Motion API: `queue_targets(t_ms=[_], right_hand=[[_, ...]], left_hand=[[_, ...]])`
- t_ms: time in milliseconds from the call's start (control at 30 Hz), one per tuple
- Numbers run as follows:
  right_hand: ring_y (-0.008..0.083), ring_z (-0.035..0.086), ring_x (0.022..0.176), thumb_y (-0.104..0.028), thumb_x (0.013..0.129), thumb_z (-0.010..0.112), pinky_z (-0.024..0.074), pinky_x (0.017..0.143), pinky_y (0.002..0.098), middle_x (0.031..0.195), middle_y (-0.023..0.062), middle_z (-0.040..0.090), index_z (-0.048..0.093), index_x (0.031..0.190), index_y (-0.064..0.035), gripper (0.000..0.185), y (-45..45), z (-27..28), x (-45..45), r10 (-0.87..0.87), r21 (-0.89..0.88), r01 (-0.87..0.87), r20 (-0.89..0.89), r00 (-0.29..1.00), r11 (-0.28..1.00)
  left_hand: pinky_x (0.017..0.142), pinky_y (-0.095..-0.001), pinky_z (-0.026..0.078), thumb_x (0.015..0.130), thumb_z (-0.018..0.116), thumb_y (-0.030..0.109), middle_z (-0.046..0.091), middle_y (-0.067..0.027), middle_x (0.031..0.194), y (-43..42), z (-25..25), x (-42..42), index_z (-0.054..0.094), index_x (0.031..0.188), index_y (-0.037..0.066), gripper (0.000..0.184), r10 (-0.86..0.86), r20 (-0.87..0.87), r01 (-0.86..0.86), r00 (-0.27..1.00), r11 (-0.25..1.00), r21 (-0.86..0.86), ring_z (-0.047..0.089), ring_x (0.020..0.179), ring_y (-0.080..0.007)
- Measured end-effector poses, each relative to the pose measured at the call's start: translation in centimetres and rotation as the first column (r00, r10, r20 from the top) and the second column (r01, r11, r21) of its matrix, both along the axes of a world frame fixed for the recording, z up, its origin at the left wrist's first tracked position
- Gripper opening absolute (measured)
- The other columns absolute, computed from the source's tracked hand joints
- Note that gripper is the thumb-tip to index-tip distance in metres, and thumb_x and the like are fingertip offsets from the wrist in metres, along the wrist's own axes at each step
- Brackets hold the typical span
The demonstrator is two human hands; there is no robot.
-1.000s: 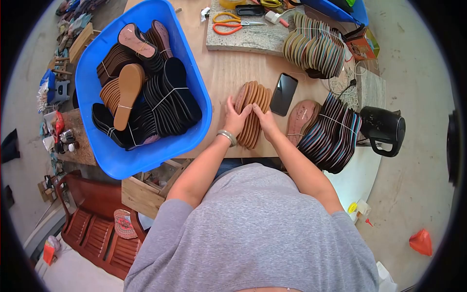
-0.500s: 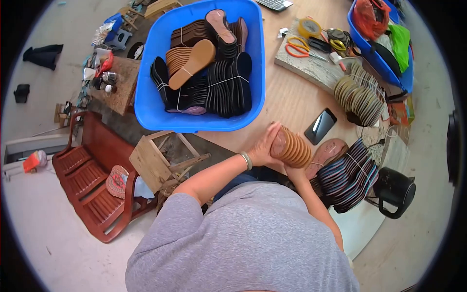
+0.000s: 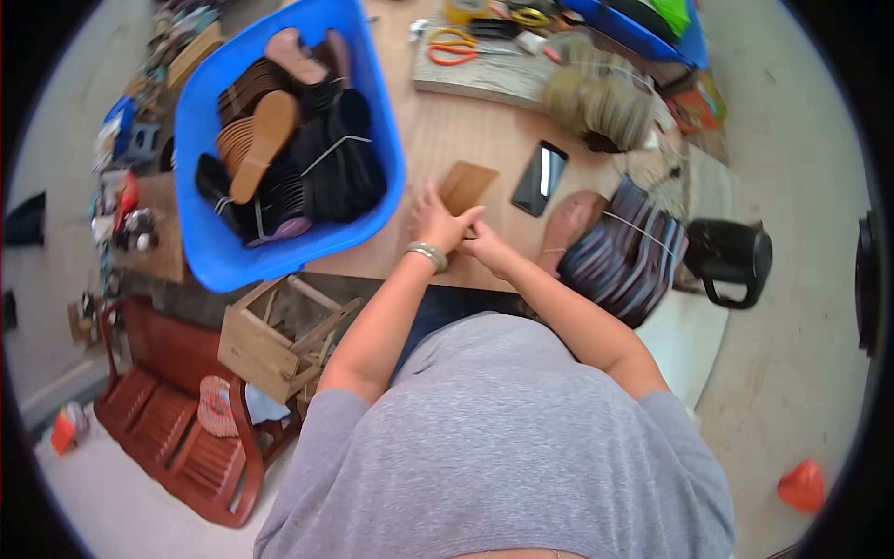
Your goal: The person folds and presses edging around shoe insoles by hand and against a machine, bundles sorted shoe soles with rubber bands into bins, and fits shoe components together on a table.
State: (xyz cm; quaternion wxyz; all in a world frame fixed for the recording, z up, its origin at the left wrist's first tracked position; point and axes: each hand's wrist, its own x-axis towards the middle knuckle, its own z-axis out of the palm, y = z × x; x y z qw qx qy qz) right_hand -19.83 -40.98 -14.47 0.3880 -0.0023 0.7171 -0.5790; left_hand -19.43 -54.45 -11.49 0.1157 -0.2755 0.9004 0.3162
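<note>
A stack of tan shoe soles is between my hands over the table, its edges forming a smooth brown side. My left hand wraps round its near left side, a bangle on the wrist. My right hand is closed at the stack's near end, against the left thumb; its fingertips are partly hidden. To the right lie a phone, a single pinkish sole and a tied bundle of dark striped soles. A blue tub on the left holds tied bundles of black, brown and tan soles.
Orange-handled scissors and tape lie on a grey board at the back. Greenish soles are bundled beside it. A black kettle stands at the right edge. A wooden stool and red bench are at left.
The view has swung right, so the tub and phone sit farther left. My hands have turned the stack from showing its sole face to showing its edges, and moved it away from my body.
</note>
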Motion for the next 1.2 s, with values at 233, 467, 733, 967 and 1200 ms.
queue_targets(t_ms=[233,467,733,967,1200], right_hand=[[0.0237,0.064,0.065,-0.007,0.080,0.059,0.0541,0.064,0.0348,0.083,0.0139,0.069,0.069,0.101,0.0032,0.026,5.0,4.1,-13.9,0.295,-0.012,-0.297,0.170,0.940,0.955],[0.0418,0.065,0.083,-0.008,0.085,0.051,0.0525,0.072,0.0471,0.096,0.0212,0.069,0.070,0.092,-0.0006,0.022,8.6,1.4,-23.0,0.629,0.888,0.118,-0.403,0.665,0.444],[0.0422,0.063,0.078,-0.011,0.084,0.053,0.0521,0.070,0.0479,0.091,0.0220,0.068,0.068,0.087,0.0005,0.019,6.8,2.7,-24.4,0.636,0.827,0.191,-0.535,0.556,0.529],[0.0426,0.062,0.073,-0.013,0.083,0.055,0.0517,0.068,0.0485,0.086,0.0227,0.066,0.066,0.082,0.0015,0.018,9.0,4.8,-20.3,0.641,0.732,0.205,-0.673,0.369,0.650],[0.0430,0.060,0.068,-0.015,0.082,0.056,0.0513,0.066,0.0492,0.082,0.0235,0.065,0.064,0.077,0.0026,0.020,12.1,6.0,-17.9,0.624,0.705,0.208,-0.702,0.345,0.678]], left_hand=[[0.088,-0.0476,0.049,0.073,0.074,0.044,0.047,-0.0200,0.122,0.0,-3.5,0.5,0.021,0.147,0.006,0.099,-0.007,-0.169,-0.044,0.986,0.954,-0.297,0.054,0.103,-0.0391],[0.084,-0.0471,0.050,0.071,0.076,0.030,0.049,-0.0192,0.116,-0.2,-4.3,0.4,0.026,0.145,0.009,0.092,-0.018,-0.273,-0.056,0.962,0.964,-0.262,0.055,0.097,-0.0381],[0.085,-0.0450,0.050,0.072,0.075,0.031,0.053,-0.0184,0.115,-0.6,-4.1,1.2,0.028,0.144,0.010,0.088,-0.018,-0.281,-0.058,0.960,0.963,-0.262,0.057,0.095,-0.0377],[0.085,-0.0409,0.050,0.077,0.073,0.028,0.056,-0.0168,0.122,-2.9,0.0,3.8,0.035,0.141,0.007,0.077,0.373,-0.190,-0.223,0.908,0.815,0.535,0.059,0.098,-0.0318],[0.088,-0.0356,0.049,0.081,0.068,0.028,0.060,-0.0144,0.120,-3.1,7.9,9.1,0.047,0.134,0.006,0.061,0.536,0.117,-0.120,0.836,-0.030,0.992,0.060,0.104,-0.0255]])
